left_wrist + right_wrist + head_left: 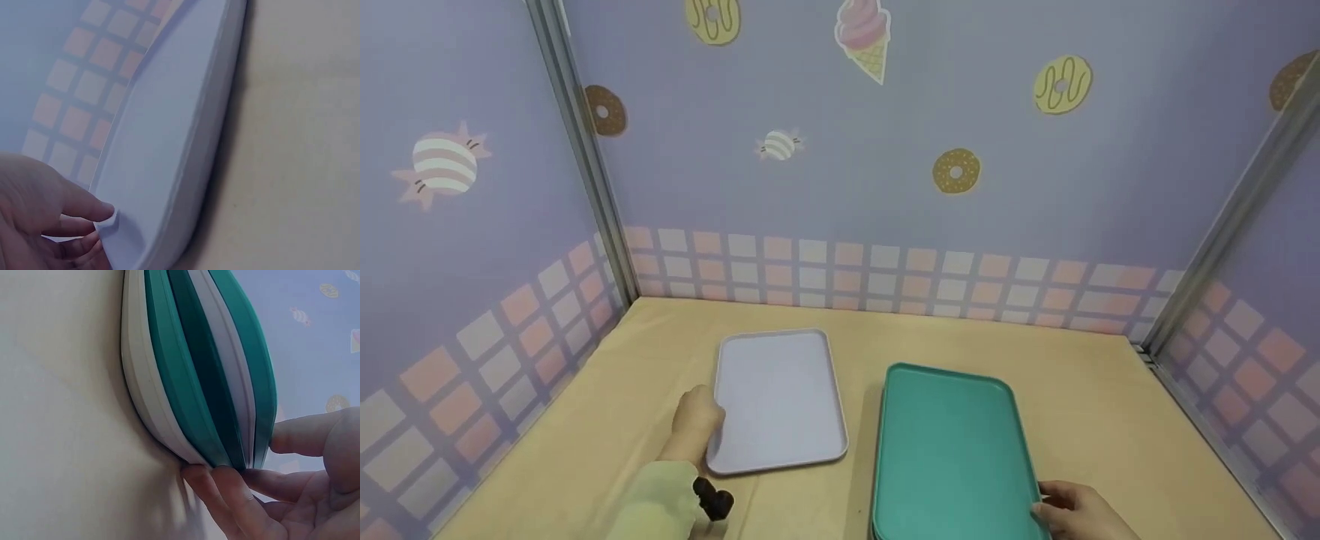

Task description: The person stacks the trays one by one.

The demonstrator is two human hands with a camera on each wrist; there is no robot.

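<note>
A lavender rectangular tray (780, 401) with a raised rim lies on the left of the table. My left hand (695, 416) pinches its left edge; in the left wrist view the thumb (93, 207) presses on the rim, with the other fingers below it. To the right is a stack of several trays, a teal tray (956, 450) on top. In the right wrist view, teal and a pale lavender tray (225, 349) alternate, with a whitish tray (143, 371) lowest. My right hand (1080, 511) grips the stack's right edge, thumb at the top rim, fingertips along the lower rims.
A yellow cloth (997, 341) covers the table. Behind it stands a purple wall (810, 195) with sweets printed on it, and side panels close in left and right. Metal posts (592, 165) mark the corners. A dark object (712, 499) sits at the left wrist.
</note>
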